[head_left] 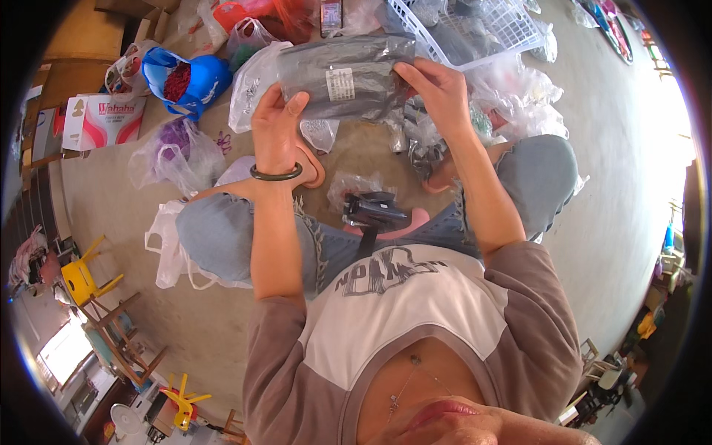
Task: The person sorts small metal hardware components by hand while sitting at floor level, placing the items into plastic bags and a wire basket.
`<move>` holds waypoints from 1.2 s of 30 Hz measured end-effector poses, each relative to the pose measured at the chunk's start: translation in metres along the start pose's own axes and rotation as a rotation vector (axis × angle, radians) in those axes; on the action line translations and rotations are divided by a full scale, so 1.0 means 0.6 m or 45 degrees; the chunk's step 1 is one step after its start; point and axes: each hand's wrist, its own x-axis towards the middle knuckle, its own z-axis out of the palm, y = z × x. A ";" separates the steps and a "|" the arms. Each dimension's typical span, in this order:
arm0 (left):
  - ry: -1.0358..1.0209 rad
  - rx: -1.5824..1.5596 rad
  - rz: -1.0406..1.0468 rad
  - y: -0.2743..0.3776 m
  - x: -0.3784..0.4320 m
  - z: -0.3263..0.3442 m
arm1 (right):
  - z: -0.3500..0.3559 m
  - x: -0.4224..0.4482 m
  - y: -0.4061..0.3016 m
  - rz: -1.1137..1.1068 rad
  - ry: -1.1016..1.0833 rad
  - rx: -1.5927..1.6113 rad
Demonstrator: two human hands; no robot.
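A clear plastic pouch [367, 67] with dark, flat contents and a white label bearing writing is stretched between my two hands. My left hand [276, 130], with a dark bangle at the wrist, grips its left end, thumb on top. On the opposite end, my right hand [442, 97] pinches the near corner between thumb and fingers. Behind the left part of the pouch lies a whitish plastic bag [253, 92]. Between my legs, dark items in clear wrapping [375, 211] rest by a pink curved edge [417, 221].
A white plastic basket [428, 41] holding bagged items stands beyond my right hand. To the left are a blue bag [194, 83] with dark red contents, a purple-filled bag [175, 147] and a Wahaha carton [105, 122]. Clear bags [517, 94] lie to the right. A phone [331, 16] is ahead.
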 end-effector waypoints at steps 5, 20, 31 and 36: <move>0.099 0.466 0.189 -0.007 0.003 -0.030 | 0.010 -0.009 -0.017 -0.010 -0.036 0.098; 0.052 1.108 0.721 0.007 -0.015 -0.001 | -0.009 -0.002 -0.004 0.183 -0.316 0.233; 0.086 1.046 0.930 -0.002 -0.007 -0.002 | 0.007 0.001 0.019 0.241 -0.176 0.273; 0.043 1.015 0.875 -0.005 -0.004 -0.018 | 0.005 -0.002 0.003 0.371 -0.134 0.588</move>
